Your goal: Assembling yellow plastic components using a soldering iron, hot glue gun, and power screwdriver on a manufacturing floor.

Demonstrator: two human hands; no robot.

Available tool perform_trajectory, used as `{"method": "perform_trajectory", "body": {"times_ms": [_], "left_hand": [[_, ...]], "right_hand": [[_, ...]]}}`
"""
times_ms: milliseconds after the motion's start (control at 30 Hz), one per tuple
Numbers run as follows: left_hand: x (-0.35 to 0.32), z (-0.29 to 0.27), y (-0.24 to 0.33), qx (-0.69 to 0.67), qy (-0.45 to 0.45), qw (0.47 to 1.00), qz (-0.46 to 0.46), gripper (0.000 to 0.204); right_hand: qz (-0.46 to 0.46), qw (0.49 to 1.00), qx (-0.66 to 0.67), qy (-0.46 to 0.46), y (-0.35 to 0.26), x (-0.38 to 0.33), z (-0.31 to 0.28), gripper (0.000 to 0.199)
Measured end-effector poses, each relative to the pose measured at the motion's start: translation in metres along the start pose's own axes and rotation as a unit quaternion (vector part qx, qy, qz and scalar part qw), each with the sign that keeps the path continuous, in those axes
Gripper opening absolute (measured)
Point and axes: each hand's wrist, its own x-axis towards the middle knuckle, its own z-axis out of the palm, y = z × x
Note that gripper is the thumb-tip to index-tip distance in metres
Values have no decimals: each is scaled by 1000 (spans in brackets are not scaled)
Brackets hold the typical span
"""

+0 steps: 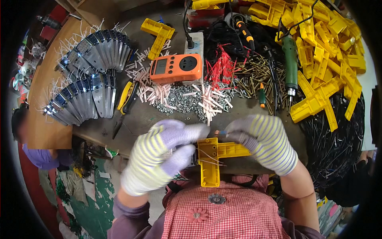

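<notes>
Right at the near edge of the counter, seen from the head camera, both gloved hands meet over a yellow plastic bracket shaped like a T. The left hand is curled closed against the bracket's left side, thumb and fingers pinching there, apparently to steady it; thin pale wires cross the bracket beside that grip. The right hand is closed too, pinching a small orange-and-blue piece just above the bracket's top edge, held low and close so it lines up with the part. The bracket's stem points toward the person's checked apron, so it sits braced between body and counter.

Farther off, supplies lie within reach. An orange meter with a socket sits centre-far, with white sleeves and small metal nuts scattered just near it. Red wire ends and brass-coloured screws lie to the right of the meter, beside a green electric screwdriver. A heap of yellow brackets fills the far right, over a mass of black cable. On the left, fanned metal plates form two arcs, with yellow-handled pliers lying just beside them. Another person is at the left edge, well apart.
</notes>
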Motion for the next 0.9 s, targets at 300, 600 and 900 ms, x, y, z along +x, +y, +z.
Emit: {"method": "perform_trajectory", "body": {"times_ms": [300,600,900], "left_hand": [[16,30,-3,104,57,991,54,14],[22,41,-25,25,111,993,25,12],[121,59,-36,371,-10,916,155,10]], "right_hand": [[-19,999,40,15,-1,0,6,19],[146,967,210,3,14,-4,13,23],[173,802,548,163,60,-26,23,26]]}}
